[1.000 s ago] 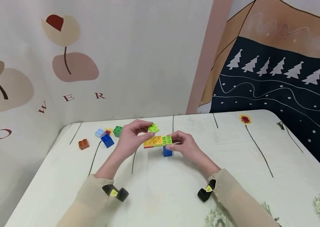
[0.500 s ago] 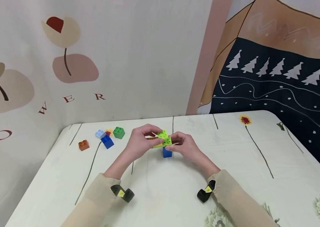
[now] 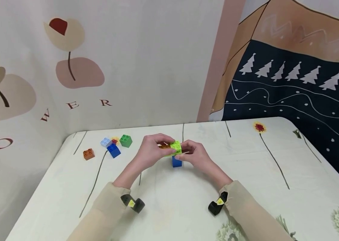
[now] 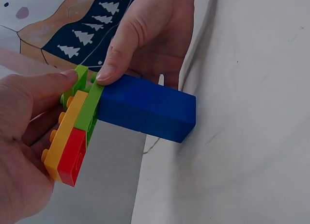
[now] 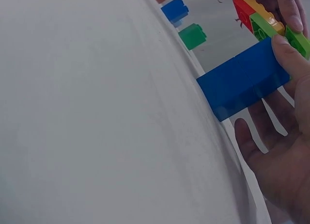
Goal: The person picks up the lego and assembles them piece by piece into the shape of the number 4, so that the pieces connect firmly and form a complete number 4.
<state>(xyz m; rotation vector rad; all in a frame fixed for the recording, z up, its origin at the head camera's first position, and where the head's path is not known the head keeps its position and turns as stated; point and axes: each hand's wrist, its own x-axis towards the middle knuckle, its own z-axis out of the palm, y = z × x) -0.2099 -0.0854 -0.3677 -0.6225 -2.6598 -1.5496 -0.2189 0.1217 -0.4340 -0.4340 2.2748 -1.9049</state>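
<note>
My left hand pinches a lime green toy brick between thumb and fingers, over the right end of a small built structure. In the left wrist view, that structure has a blue stack of two bricks, a lime green piece on it, and a yellow brick with a red brick beneath it at the overhanging end. My right hand grips the top of the structure, its thumb at the lime green piece. The pinched brick is right at the studs. My left fingers hide part of the yellow brick in the head view.
Loose bricks lie at the back left of the table: an orange-brown one, a light blue one, a blue one and a green one. A printed curtain hangs behind the table.
My left hand has moved right and down with the lime green brick, from above the yellow brick onto the structure's right end. My right hand has stayed almost in place.
</note>
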